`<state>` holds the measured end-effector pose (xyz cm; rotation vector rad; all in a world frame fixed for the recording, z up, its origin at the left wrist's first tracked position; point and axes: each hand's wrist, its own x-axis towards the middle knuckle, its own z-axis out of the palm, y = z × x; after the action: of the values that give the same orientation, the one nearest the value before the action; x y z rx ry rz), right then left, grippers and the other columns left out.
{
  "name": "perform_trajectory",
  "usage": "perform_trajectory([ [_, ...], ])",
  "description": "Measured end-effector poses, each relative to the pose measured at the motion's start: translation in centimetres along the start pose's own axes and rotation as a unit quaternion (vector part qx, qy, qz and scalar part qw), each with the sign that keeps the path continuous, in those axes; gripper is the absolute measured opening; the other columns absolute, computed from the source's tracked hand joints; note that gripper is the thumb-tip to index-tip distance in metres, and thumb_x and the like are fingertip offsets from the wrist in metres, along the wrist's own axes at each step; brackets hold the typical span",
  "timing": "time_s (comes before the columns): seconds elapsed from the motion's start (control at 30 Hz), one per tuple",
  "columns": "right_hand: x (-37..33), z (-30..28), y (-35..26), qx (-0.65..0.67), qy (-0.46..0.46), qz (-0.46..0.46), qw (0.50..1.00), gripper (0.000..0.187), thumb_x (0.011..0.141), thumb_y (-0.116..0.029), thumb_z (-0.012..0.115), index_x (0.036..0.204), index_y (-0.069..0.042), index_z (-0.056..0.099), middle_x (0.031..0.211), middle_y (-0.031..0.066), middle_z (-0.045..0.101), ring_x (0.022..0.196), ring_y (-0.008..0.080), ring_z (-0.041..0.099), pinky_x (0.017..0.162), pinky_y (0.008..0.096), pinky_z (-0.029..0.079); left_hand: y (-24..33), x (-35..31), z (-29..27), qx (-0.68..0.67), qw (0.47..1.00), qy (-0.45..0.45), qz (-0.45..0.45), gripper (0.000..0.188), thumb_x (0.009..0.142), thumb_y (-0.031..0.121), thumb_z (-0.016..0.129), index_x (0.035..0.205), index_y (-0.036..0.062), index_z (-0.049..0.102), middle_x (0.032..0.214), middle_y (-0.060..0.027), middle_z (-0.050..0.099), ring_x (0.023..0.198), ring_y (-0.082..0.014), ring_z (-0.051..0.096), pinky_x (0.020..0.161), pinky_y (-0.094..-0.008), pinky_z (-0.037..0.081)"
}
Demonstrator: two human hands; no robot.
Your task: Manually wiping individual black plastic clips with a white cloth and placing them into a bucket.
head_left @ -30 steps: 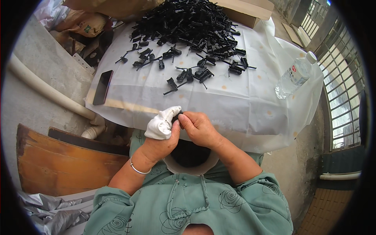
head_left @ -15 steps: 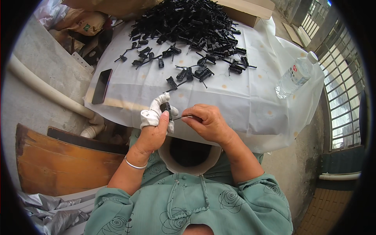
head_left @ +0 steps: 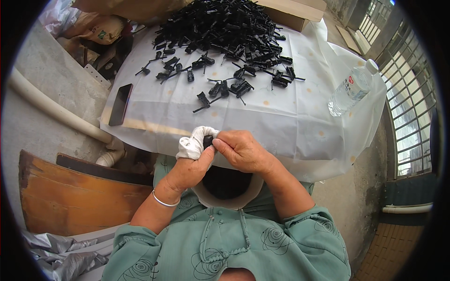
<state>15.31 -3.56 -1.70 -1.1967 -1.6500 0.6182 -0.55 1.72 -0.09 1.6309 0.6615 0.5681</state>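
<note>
My left hand (head_left: 188,168) wears a white cloth glove (head_left: 189,147) over its fingers, while the thumb is bare. It is closed around a small black plastic piece (head_left: 208,142), mostly hidden by the fingers. My right hand (head_left: 243,152) is closed in a pinch right against that piece, its fingertips meeting the left thumb and glove. Whatever lies inside the right fist is hidden. Both hands are above a pale-rimmed bucket (head_left: 202,196) with a dark inside, held between my knees. Beyond the hands, several similar black plastic pieces with thin stems (head_left: 203,99) lie on the table.
A large heap of black pieces (head_left: 220,33) covers the far part of the table with its white plastic cover (head_left: 159,98). A phone (head_left: 121,105) lies at the left, a clear water bottle (head_left: 352,88) stands at the right. A cardboard box (head_left: 286,18) sits behind the heap.
My hands have come together: the left has moved slightly right and tilted the black piece, and the right has closed in on it. The slim dark item seen in my right hand is now hidden.
</note>
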Motion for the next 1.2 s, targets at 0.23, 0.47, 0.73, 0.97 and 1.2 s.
perform_trajectory([
  [0.23,0.0,0.1,-0.3,0.001,-0.065,0.073,0.995,0.022,0.088,-0.016,0.05,0.074,0.001,0.054,0.064,0.0177,0.053,0.058,0.0339,0.049,0.056,0.0381,0.041,-1.0,-0.3,0.3,0.137,0.987,0.023,0.082,0.025,0.082,0.0,0.044,0.107,0.0001,0.045,0.095,-0.0053,0.049,0.085,-0.0123,0.047,0.076,-0.0243,0.041],
  [0.47,-0.1,1.7,0.8,0.101,-0.067,0.119,0.986,0.024,0.089,-0.017,0.052,0.075,0.001,0.055,0.061,0.0153,0.05,0.051,0.0231,0.044,0.052,0.0343,0.039,-0.8,-0.8,-1.0,0.213,0.969,0.022,0.121,0.029,0.08,0.001,0.046,0.109,-0.0013,0.044,0.097,-0.0126,0.051,0.091,-0.0223,0.051,0.082,-0.03,0.042],
  [0.73,5.2,-0.6,2.4,-0.254,0.115,0.05,0.959,0.016,0.084,-0.018,0.056,0.09,-0.003,0.057,0.067,0.0135,0.059,0.06,0.0277,0.058,0.056,0.0371,0.045,-0.7,-0.4,-4.3,0.344,0.929,-0.028,0.132,0.034,0.083,0.014,0.056,0.116,0.0048,0.055,0.115,-0.0144,0.056,0.097,-0.0311,0.056,0.087,-0.0341,0.043],
  [0.97,5.4,-0.2,5.0,-0.441,-0.035,0.061,0.895,0.008,0.079,-0.013,0.053,0.084,-0.007,0.053,0.073,0.0111,0.06,0.068,0.0291,0.061,0.057,0.0389,0.048,-0.5,2.8,-2.7,0.142,0.974,0.162,0.067,0.032,0.084,0.012,0.055,0.112,-0.0015,0.052,0.105,-0.0189,0.057,0.086,-0.0309,0.059,0.076,-0.0362,0.047],
  [1.2,1.7,0.2,0.6,-0.306,0.04,-0.119,0.944,0.007,0.077,-0.008,0.06,0.078,-0.008,0.053,0.068,0.0067,0.057,0.054,0.0223,0.054,0.048,0.0334,0.043,-0.3,3.7,-1.7,0.089,0.995,0.044,-0.027,0.026,0.084,0.007,0.052,0.11,0.0013,0.05,0.087,-0.0102,0.059,0.065,-0.0159,0.059,0.055,-0.0284,0.047],
])
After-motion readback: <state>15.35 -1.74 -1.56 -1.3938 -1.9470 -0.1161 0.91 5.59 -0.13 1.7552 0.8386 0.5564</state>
